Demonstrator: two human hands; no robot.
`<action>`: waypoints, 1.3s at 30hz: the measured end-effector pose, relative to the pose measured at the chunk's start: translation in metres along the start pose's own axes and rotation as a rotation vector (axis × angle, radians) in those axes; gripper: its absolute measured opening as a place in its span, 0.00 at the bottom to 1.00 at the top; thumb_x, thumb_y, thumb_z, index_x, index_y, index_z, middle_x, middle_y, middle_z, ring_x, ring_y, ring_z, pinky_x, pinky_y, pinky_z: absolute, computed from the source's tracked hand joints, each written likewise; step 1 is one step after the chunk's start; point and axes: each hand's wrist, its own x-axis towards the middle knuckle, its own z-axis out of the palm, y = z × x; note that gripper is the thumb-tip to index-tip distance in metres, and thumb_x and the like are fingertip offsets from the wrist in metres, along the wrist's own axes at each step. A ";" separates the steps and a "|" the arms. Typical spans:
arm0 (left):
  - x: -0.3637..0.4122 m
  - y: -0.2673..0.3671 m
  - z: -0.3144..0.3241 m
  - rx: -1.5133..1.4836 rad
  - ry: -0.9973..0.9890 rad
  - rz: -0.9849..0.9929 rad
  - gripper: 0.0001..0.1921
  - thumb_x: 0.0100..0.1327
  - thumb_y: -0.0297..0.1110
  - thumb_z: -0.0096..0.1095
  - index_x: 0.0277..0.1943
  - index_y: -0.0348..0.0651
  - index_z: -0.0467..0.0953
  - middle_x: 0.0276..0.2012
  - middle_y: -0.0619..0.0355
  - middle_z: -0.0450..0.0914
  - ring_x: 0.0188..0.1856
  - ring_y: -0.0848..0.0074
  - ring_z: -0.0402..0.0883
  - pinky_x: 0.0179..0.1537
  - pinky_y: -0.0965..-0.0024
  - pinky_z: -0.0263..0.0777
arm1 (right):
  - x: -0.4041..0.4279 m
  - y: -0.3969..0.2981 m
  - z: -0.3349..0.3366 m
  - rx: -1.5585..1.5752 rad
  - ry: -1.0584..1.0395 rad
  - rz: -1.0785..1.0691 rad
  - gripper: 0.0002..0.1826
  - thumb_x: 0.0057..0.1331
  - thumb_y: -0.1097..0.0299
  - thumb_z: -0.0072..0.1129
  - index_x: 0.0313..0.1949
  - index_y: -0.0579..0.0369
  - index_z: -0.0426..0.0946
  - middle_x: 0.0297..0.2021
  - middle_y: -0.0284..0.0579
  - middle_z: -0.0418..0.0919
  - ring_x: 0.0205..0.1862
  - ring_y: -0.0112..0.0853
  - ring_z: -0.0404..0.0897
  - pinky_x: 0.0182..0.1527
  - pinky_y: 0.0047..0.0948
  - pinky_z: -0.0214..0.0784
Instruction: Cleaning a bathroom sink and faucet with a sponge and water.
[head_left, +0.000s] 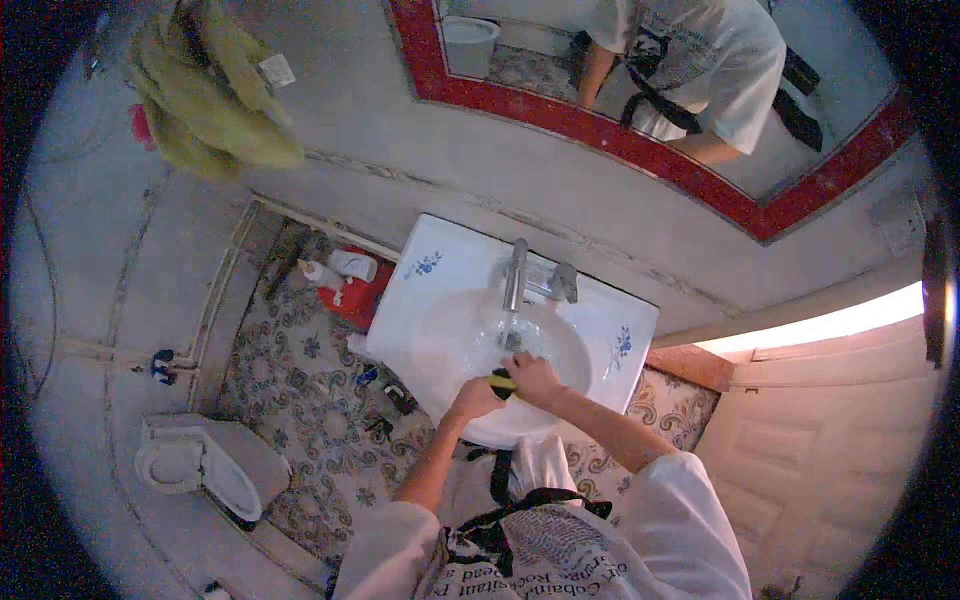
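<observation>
Over the front of a white washbasin (465, 330), my left hand (475, 400) grips a small yellow-and-black sponge (502, 384). My right hand (534, 381) is at the sponge's other side, its fingers curled over the dark part. Between them, the two hands hide much of the sponge. A chrome faucet (516, 276) rises at the back of the basin, and a stream of water (507, 327) runs from its spout beyond my fingers. Blue floral prints mark the basin's two back corners.
A red-framed mirror (517, 105) hangs above the basin. To the left, white bottles (352, 265) stand by a red container (352, 304) on patterned floor tiles (315, 397). A toilet (217, 465) is at lower left, a yellow towel (210, 97) above, and a white door (817, 450) at right.
</observation>
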 end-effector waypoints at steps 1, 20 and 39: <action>-0.008 0.002 -0.006 -0.167 0.081 0.001 0.17 0.39 0.37 0.64 0.36 0.43 0.76 0.36 0.48 0.79 0.40 0.59 0.77 0.42 0.64 0.70 | -0.006 0.000 -0.012 0.006 0.035 0.103 0.23 0.47 0.69 0.57 0.45 0.52 0.68 0.44 0.49 0.71 0.48 0.43 0.71 0.45 0.40 0.68; -0.037 0.011 -0.018 -0.234 0.117 -0.001 0.32 0.41 0.40 0.70 0.49 0.38 0.65 0.40 0.44 0.76 0.44 0.55 0.76 0.45 0.61 0.69 | -0.036 -0.030 -0.042 0.553 0.128 0.047 0.44 0.46 0.54 0.67 0.60 0.51 0.56 0.55 0.52 0.64 0.56 0.46 0.64 0.57 0.39 0.57; -0.008 0.087 -0.006 -1.121 0.945 -0.132 0.15 0.64 0.39 0.47 0.30 0.35 0.71 0.24 0.58 0.70 0.29 0.75 0.66 0.35 0.71 0.63 | -0.028 -0.057 -0.018 0.738 0.388 0.610 0.18 0.60 0.56 0.50 0.35 0.61 0.76 0.25 0.60 0.76 0.30 0.52 0.76 0.34 0.40 0.68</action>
